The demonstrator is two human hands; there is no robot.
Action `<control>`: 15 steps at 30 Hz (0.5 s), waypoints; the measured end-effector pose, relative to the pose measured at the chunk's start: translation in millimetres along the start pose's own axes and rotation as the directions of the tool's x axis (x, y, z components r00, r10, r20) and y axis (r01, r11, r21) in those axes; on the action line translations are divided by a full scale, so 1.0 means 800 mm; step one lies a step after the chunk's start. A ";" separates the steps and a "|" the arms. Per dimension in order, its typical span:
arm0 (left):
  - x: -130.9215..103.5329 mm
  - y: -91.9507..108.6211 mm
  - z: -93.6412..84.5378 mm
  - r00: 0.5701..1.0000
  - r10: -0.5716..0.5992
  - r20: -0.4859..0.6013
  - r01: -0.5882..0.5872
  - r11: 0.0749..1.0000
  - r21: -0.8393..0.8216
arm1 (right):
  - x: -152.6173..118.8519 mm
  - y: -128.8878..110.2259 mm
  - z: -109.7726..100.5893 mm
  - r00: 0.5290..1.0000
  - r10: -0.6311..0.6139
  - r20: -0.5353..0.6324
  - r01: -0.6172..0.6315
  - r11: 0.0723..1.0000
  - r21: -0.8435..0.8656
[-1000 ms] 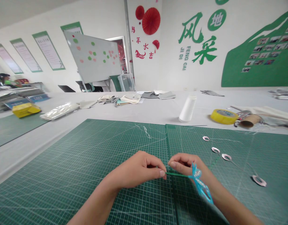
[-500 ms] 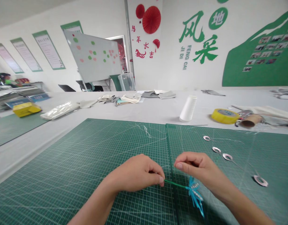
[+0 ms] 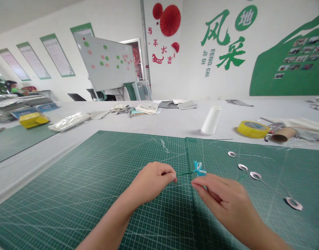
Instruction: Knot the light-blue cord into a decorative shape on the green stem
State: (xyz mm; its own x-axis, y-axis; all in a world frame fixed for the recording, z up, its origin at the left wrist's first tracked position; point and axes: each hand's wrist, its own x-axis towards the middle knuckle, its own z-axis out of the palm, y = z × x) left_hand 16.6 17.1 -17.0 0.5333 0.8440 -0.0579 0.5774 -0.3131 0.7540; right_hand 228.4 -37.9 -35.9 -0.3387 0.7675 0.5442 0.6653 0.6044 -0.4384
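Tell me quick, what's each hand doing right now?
Left hand: closed, pinching the green stem.
Right hand: fingers curled, nothing visible in them; can't tell if they're shut or touching the blue ornament.

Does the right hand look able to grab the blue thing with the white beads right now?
Yes, probably. The blue thing is right by the fingertips of the right hand, with nothing seen in between, and the left hand holds its green stem.
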 end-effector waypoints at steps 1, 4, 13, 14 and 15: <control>0.001 -0.001 0.000 1.000 -0.005 -0.018 0.004 1.000 -0.016 | -0.001 0.000 0.002 1.000 0.008 0.008 -0.009 1.000 0.013; 0.003 -0.001 -0.001 0.997 -0.001 -0.076 -0.005 0.997 -0.075 | -0.002 0.000 0.009 0.998 0.050 0.042 -0.052 0.997 0.052; 0.004 0.007 -0.002 0.995 0.048 -0.093 -0.072 0.959 -0.273 | 0.002 0.002 0.016 0.971 0.224 0.079 -0.232 0.966 0.116; 0.004 0.008 -0.002 0.994 0.052 -0.093 -0.077 0.955 -0.287 | 0.003 0.003 0.016 0.967 0.242 0.078 -0.251 0.960 0.128; 0.004 0.009 -0.002 0.994 0.061 -0.093 -0.086 0.950 -0.299 | 0.004 0.004 0.016 0.962 0.261 0.081 -0.270 0.952 0.143</control>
State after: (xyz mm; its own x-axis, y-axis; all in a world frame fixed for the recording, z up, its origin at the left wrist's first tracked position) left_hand 21.2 18.0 -10.4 0.5077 0.8601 0.0487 0.3181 -0.2397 0.9172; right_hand 221.2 -30.7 -45.1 -0.2058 0.9133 0.3515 0.6297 0.3985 -0.6668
